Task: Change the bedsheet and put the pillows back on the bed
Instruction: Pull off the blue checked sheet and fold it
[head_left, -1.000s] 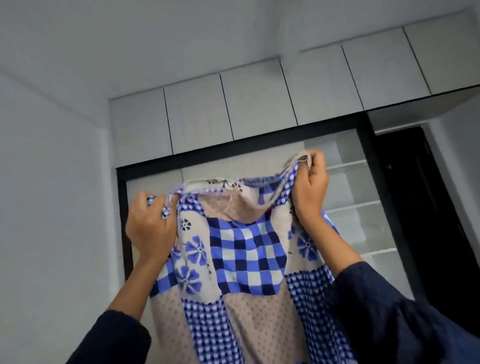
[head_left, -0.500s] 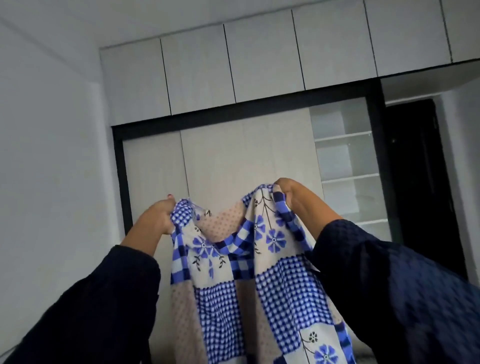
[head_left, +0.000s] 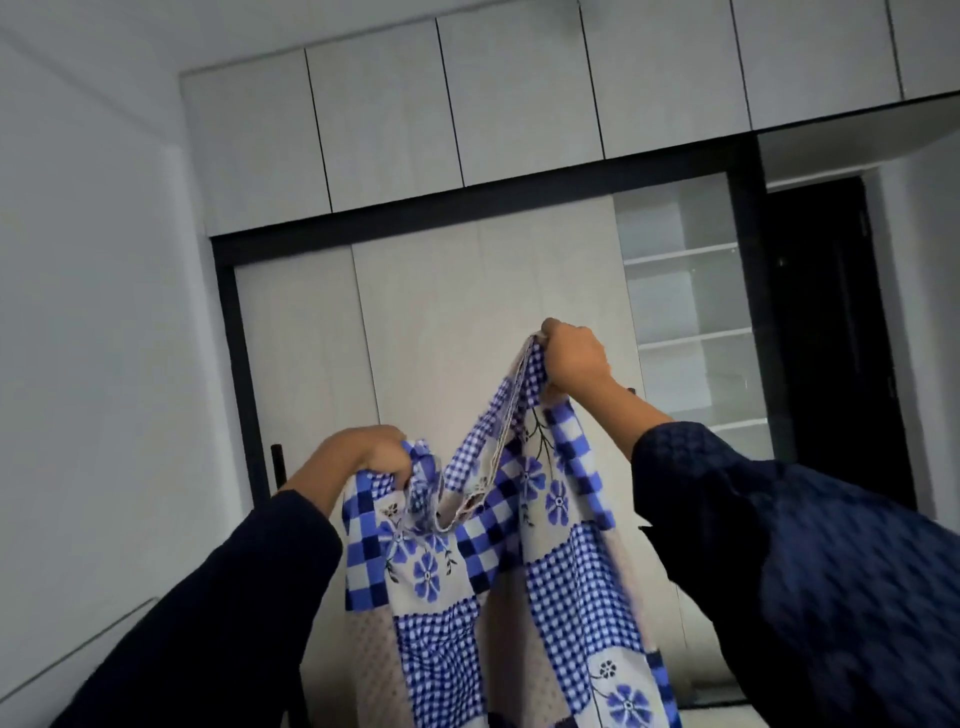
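My left hand (head_left: 371, 454) and right hand (head_left: 574, 358) each grip top edge of bedsheet (head_left: 519, 571), held up before wardrobe (head_left: 426, 322). Sheet hangs down: blue gingham, checks, blue flowers, beige dotted patches.

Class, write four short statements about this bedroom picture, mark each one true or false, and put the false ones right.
1. Both the left hand and the right hand grip the bedsheet. True.
2. The left hand is held higher than the right hand. False: the right hand is the higher one.
3. The bedsheet is plain white. False: it has blue checks and blue flowers.
4. Open shelves stand behind the right hand. True.
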